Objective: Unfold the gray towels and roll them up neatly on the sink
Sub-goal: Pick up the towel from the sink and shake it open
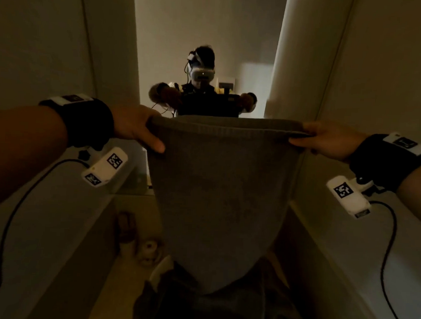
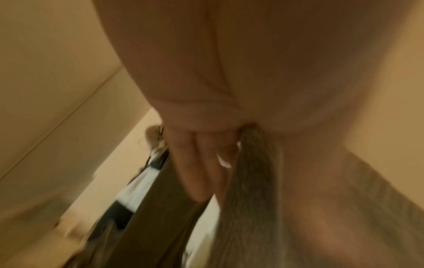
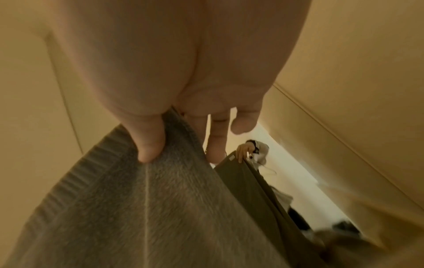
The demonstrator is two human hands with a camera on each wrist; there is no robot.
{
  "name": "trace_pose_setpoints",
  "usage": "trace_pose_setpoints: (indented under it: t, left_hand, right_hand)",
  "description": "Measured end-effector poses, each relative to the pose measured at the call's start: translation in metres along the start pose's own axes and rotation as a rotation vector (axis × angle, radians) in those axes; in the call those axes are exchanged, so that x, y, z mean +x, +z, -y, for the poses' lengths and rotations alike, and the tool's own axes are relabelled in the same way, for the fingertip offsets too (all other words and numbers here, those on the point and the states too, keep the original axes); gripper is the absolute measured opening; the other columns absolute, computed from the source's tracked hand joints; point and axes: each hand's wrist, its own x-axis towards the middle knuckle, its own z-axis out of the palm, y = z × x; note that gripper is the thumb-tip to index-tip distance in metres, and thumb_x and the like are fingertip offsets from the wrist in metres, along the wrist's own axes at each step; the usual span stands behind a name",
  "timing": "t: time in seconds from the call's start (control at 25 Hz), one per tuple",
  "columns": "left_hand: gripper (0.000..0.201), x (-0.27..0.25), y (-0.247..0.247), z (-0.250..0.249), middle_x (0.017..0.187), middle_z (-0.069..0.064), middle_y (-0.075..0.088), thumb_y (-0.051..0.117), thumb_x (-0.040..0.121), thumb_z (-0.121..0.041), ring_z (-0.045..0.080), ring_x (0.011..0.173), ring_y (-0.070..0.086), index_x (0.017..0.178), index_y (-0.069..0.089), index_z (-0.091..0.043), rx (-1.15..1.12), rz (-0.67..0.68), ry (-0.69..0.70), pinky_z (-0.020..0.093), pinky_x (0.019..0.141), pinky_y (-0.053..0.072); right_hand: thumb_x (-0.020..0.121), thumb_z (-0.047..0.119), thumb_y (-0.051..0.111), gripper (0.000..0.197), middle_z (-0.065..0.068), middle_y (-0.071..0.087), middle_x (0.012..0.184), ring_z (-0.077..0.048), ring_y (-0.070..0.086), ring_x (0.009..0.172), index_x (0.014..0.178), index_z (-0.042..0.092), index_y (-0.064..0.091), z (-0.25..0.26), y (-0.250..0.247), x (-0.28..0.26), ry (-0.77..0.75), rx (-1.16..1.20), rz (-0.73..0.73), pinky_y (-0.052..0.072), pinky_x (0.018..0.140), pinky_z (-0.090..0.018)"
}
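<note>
Person stands facing a mirror (image 1: 205, 49), arms out, holding one gray towel (image 1: 220, 191) spread by its top edge, centre of the frame, hanging straight down and narrowing toward the bottom. Left hand (image 1: 135, 128) at middle left pinches the towel's upper left corner, thumb on the near face, fingers behind; left wrist view is blurred but shows fingers (image 2: 197, 163) curled behind the cloth (image 2: 257, 181) and the thumb side on the front. Right hand (image 1: 327, 141) at middle right grips the upper right corner the same way, thumb lying along the hem; right wrist view shows the thumb (image 3: 149, 143) pressed on the fuzzy face of the towel (image 3: 142, 208), ribbed band along the left edge, other fingers behind. Top hem runs level between the two hands, taut. Towel's lower end hangs over a dark heap of cloth (image 1: 221, 311) at bottom centre, contact not clear. Counter (image 1: 122, 289) shows pale at lower left, with small roundish items (image 1: 148, 251) on it, too dim to name. Black wrist straps with white tagged camera units (image 1: 106, 166) on both arms, cables hanging. Mirror reflection at upper centre shows the person in a headset holding the towel up. Lighting dim, yellowish
</note>
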Motion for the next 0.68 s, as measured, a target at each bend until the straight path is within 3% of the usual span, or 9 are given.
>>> trace_pose_setpoints:
  t: [0.04, 0.12, 0.24, 0.36, 0.44, 0.52, 0.56, 0.64, 0.68]
  left_hand:
    - [0.11, 0.003, 0.008, 0.01, 0.118, 0.003, 0.069, 0.091, 0.027, -0.07, 0.023, 0.11, 0.066, 0.12, 0.061, -0.019, -0.006, -0.019, 0.011, 0.041, 0.095, 0.057]
    - [0.116, 0.007, 0.02, 0.02, 0.117, 0.008, 0.069, 0.089, 0.022, -0.074, 0.028, 0.108, 0.066, 0.119, 0.06, -0.017, -0.025, -0.02, 0.029, 0.042, 0.09, 0.059]
    - [0.117, 0.003, 0.028, 0.016, 0.112, 0.008, 0.069, 0.079, 0.019, -0.085, 0.025, 0.096, 0.067, 0.116, 0.062, -0.021, -0.083, -0.074, 0.068, 0.028, 0.069, 0.06]
    - [0.102, -0.005, 0.026, 0.007, 0.099, -0.001, 0.067, 0.063, 0.018, -0.097, 0.01, 0.074, 0.065, 0.1, 0.063, -0.037, -0.149, -0.158, 0.057, 0.015, 0.052, 0.054]
    - [0.087, -0.006, 0.023, 0.003, 0.099, -0.001, 0.067, 0.062, 0.034, -0.097, 0.008, 0.076, 0.064, 0.099, 0.062, -0.039, -0.179, -0.173, 0.052, 0.02, 0.058, 0.054]
    - [0.056, -0.003, 0.019, 0.0, 0.094, 0.003, 0.063, 0.057, 0.075, -0.077, 0.012, 0.074, 0.057, 0.106, 0.063, -0.03, -0.153, -0.179, 0.007, 0.023, 0.063, 0.047]
    - [0.047, 0.001, 0.016, 0.001, 0.089, 0.004, 0.059, 0.052, 0.086, -0.064, 0.012, 0.068, 0.053, 0.11, 0.063, -0.026, -0.147, -0.183, -0.019, 0.022, 0.062, 0.045]
    - [0.034, 0.01, 0.012, 0.002, 0.081, 0.003, 0.058, 0.052, 0.09, -0.054, 0.007, 0.054, 0.055, 0.109, 0.061, -0.028, -0.212, -0.182, -0.037, 0.019, 0.051, 0.044]
    - [0.023, 0.011, 0.01, 0.0, 0.085, 0.003, 0.062, 0.051, 0.094, -0.047, 0.005, 0.049, 0.059, 0.108, 0.06, -0.03, -0.269, -0.184, -0.03, 0.018, 0.046, 0.045]
  right_hand:
    - [0.099, 0.022, 0.053, 0.018, 0.005, 0.062, 0.085, 0.003, 0.056, 0.058, 0.112, 0.02, 0.065, -0.007, 0.006, -0.003, 0.014, 0.047, 0.019, 0.042, 0.051, -0.01]
    - [0.098, 0.03, 0.053, 0.014, 0.012, 0.061, 0.069, -0.004, 0.05, 0.055, 0.1, 0.03, 0.067, -0.017, 0.011, -0.006, 0.058, 0.126, 0.055, 0.037, 0.049, -0.017]
    - [0.095, 0.043, 0.052, 0.021, 0.014, 0.055, 0.056, -0.004, 0.046, 0.052, 0.089, 0.029, 0.066, -0.023, 0.015, -0.005, 0.095, 0.171, 0.033, 0.034, 0.052, -0.022]
    - [0.092, 0.054, 0.051, 0.037, 0.009, 0.056, 0.066, -0.009, 0.046, 0.06, 0.096, 0.022, 0.07, -0.025, 0.014, -0.004, 0.094, 0.216, -0.055, 0.035, 0.058, -0.024]
    - [0.09, 0.058, 0.051, 0.04, 0.01, 0.059, 0.07, -0.013, 0.046, 0.067, 0.097, 0.024, 0.071, -0.028, 0.012, -0.001, 0.081, 0.241, -0.12, 0.034, 0.061, -0.026]
    - [0.087, 0.062, 0.053, 0.036, 0.019, 0.058, 0.057, -0.011, 0.045, 0.065, 0.084, 0.029, 0.068, -0.028, 0.011, 0.004, 0.066, 0.284, -0.146, 0.033, 0.061, -0.026]
    - [0.083, 0.066, 0.056, 0.038, 0.02, 0.059, 0.055, -0.01, 0.047, 0.065, 0.081, 0.03, 0.067, -0.027, 0.01, 0.007, 0.058, 0.299, -0.147, 0.035, 0.061, -0.025]
    - [0.069, 0.079, 0.063, 0.056, 0.016, 0.07, 0.077, -0.014, 0.06, 0.079, 0.094, 0.029, 0.071, -0.033, 0.007, 0.018, 0.054, 0.332, -0.121, 0.048, 0.07, -0.03]
    - [0.063, 0.08, 0.067, 0.064, 0.006, 0.073, 0.095, -0.022, 0.065, 0.094, 0.102, 0.03, 0.072, -0.035, 0.004, 0.024, 0.059, 0.369, -0.081, 0.053, 0.083, -0.04]
